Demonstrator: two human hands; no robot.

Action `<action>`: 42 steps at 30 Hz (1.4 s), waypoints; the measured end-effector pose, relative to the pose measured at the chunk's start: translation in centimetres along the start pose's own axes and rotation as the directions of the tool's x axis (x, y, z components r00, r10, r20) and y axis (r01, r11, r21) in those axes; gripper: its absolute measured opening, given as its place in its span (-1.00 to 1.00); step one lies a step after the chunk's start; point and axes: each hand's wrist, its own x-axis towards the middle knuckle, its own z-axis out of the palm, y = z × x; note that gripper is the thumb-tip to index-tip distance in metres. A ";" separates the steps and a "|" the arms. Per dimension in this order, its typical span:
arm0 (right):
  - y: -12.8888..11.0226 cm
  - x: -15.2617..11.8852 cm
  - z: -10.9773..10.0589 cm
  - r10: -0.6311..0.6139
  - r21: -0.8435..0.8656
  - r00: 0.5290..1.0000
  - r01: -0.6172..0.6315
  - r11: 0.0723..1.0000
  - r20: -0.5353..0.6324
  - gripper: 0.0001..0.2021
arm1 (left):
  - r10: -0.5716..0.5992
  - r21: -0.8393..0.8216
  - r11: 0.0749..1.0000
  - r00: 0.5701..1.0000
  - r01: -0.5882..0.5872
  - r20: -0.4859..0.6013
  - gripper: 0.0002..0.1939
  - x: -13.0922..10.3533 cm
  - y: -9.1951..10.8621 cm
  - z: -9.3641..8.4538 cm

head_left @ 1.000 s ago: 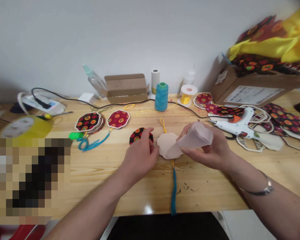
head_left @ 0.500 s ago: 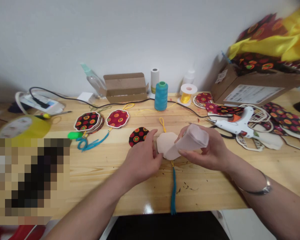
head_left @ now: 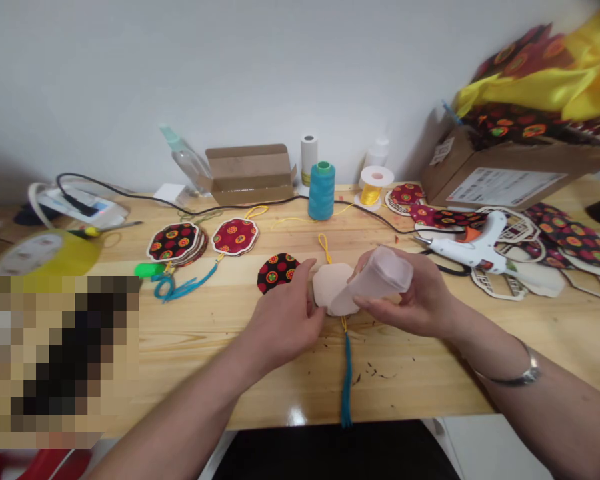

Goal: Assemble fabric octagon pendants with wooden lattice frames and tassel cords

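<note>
My right hand (head_left: 410, 303) is wrapped around a whitish, translucent squeeze bottle (head_left: 383, 273), tipped with its narrow end down over a white scalloped piece (head_left: 330, 287). The bottle's tip is hard to make out against that piece. At the left edge of the white piece, my left hand (head_left: 293, 310) steadies it between thumb and fingers. A yellow cord loop (head_left: 325, 248) sticks out above the piece, and a teal tassel (head_left: 347, 380) hangs below it. Partly behind my left hand lies a black-and-red patterned fabric piece (head_left: 275, 272).
A white glue gun (head_left: 465, 250) lies on wooden frames to the right, before a cardboard box of fabric (head_left: 520, 170). Teal thread (head_left: 322, 192) and a yellow cord spool (head_left: 375, 183) stand behind. Stacked patterned pieces (head_left: 175, 243) sit left. A black cable (head_left: 220, 207) crosses the table.
Both hands keep nearly the same pose. The bottle and my right hand have shifted very slightly to the left, and the whole view has moved a little.
</note>
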 end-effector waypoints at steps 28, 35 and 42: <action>-0.4 0.2 -0.8 0.008 0.010 1.000 -0.009 1.000 0.023 -0.87 | 0.004 0.030 1.000 1.000 -0.005 0.026 -0.30 0.1 0.0 0.1; -0.2 0.1 -1.2 0.017 0.002 1.000 -0.017 1.000 0.011 -0.87 | 0.002 0.031 1.000 1.000 -0.003 0.031 -0.30 0.1 0.0 -0.1; -0.5 0.4 -1.8 -0.019 -0.059 1.000 0.020 0.998 0.020 -0.88 | 0.001 0.039 0.999 1.000 -0.002 0.028 -0.30 0.1 0.0 0.0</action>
